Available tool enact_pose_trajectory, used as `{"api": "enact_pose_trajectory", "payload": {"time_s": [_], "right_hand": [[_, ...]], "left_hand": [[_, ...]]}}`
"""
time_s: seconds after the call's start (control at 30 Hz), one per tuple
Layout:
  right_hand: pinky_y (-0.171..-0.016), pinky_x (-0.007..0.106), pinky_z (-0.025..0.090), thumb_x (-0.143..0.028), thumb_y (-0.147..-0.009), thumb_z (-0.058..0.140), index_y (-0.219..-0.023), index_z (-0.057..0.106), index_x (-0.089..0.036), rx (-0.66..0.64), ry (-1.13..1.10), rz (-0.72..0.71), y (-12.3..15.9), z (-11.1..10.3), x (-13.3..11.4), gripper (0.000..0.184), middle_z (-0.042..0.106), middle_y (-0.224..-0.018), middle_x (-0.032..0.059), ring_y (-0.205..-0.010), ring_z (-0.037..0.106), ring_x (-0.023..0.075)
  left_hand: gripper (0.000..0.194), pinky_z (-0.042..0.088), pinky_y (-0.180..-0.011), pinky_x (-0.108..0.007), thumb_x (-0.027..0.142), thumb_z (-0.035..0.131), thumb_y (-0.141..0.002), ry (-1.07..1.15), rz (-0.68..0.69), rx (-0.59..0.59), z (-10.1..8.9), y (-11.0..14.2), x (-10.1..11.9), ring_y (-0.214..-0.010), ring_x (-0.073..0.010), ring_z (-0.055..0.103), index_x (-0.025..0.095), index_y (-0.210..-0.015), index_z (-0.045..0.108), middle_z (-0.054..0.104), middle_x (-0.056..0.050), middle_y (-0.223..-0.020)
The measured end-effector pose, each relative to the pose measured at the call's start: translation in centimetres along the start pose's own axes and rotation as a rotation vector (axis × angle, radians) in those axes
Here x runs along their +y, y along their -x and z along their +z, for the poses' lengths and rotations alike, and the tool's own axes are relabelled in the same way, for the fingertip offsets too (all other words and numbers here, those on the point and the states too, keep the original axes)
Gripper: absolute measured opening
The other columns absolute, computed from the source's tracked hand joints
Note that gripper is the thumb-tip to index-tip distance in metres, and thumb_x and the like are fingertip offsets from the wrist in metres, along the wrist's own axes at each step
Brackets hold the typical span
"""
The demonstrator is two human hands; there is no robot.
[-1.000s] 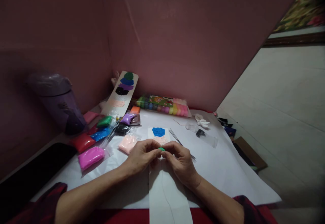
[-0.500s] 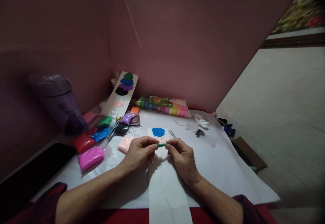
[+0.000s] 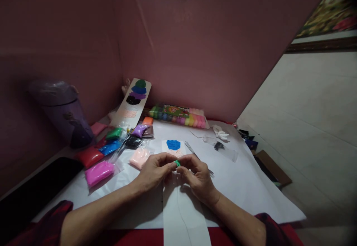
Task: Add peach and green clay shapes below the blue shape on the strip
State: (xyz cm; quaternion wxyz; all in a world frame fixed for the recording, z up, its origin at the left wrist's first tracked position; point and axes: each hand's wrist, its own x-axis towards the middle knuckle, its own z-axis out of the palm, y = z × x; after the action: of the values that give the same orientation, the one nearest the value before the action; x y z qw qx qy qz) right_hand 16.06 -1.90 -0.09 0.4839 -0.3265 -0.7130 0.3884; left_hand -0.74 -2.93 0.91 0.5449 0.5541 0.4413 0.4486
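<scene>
A small piece of green clay (image 3: 177, 163) is pinched between the fingertips of my left hand (image 3: 156, 168) and my right hand (image 3: 198, 174). Both hands are closed on it, just above a long white card strip (image 3: 182, 212). The strip carries a patch of blue clay (image 3: 173, 144) at its far end, a pale peach patch below that, and a thin drawn line running toward me. Beside my right hand lies a slim metal tool (image 3: 192, 148), partly hidden under the hand.
Clay packets, among them a pink one (image 3: 99, 173) and a peach one (image 3: 140, 158), lie left. Behind stand a decorated card (image 3: 134, 102), a multicoloured clay pack (image 3: 178, 116) and a purple tumbler (image 3: 65, 114). A clear wrapper (image 3: 230, 153) lies right, a dark slab (image 3: 41, 186) at far left.
The green clay, stretched as a short bar between my hands, is now a bent, bunched piece. My fingertips have come closer together, and more of the metal tool shows.
</scene>
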Motion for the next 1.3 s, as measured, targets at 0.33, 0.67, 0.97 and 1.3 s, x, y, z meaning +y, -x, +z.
{"api": "enact_pose_trajectory", "payload": {"time_s": [0.33, 0.67, 0.97, 1.3], "right_hand": [[-0.056, 0.023, 0.045, -0.026, -0.081, 0.063, -0.074, 0.059, -0.016, 0.108, -0.065, 0.042, -0.1, 0.4, 0.0, 0.013, 0.059, -0.067, -0.0004, -0.059, 0.054, 0.0108], [-0.038, 0.018, 0.038, -0.034, -0.082, 0.063, -0.083, 0.058, -0.017, 0.187, -0.250, 0.251, -0.5, 0.1, 0.9, 0.018, 0.054, -0.061, -0.0036, -0.042, 0.045, 0.0061], [-0.058, 0.025, 0.049, -0.030, -0.086, 0.057, -0.098, 0.062, -0.018, -0.009, -0.090, 0.046, 0.3, 0.0, 0.3, 0.017, 0.063, -0.074, 0.0021, -0.062, 0.058, 0.0130], [-0.062, 0.026, 0.048, -0.027, -0.084, 0.060, -0.087, 0.061, -0.017, 0.008, -0.067, 0.063, 0.1, 0.2, -0.2, 0.010, 0.064, -0.074, 0.0018, -0.066, 0.059, 0.0139]], "left_hand": [[0.022, 0.032, -0.036, -0.017, 0.035, 0.064, -0.076, 0.092, 0.022, 0.020, 0.4, -0.4, -0.2, -0.035, -0.0067, 0.043, 0.015, -0.073, 0.053, 0.049, 0.006, -0.047], [0.028, 0.038, -0.038, -0.018, 0.033, 0.074, -0.066, 0.241, -0.044, 0.135, 0.2, -0.2, 0.9, -0.042, -0.0078, 0.048, 0.012, -0.082, 0.066, 0.057, 0.001, -0.056], [0.028, 0.039, -0.046, -0.020, 0.035, 0.066, -0.076, 0.142, -0.024, -0.015, 0.3, 0.0, 0.2, -0.053, -0.0098, 0.053, 0.012, -0.091, 0.067, 0.064, -0.006, -0.072], [0.026, 0.039, -0.041, -0.021, 0.037, 0.065, -0.075, 0.023, -0.034, -0.022, 0.3, 0.2, 0.4, -0.041, -0.0089, 0.051, 0.012, -0.080, 0.060, 0.058, 0.000, -0.059]]}}
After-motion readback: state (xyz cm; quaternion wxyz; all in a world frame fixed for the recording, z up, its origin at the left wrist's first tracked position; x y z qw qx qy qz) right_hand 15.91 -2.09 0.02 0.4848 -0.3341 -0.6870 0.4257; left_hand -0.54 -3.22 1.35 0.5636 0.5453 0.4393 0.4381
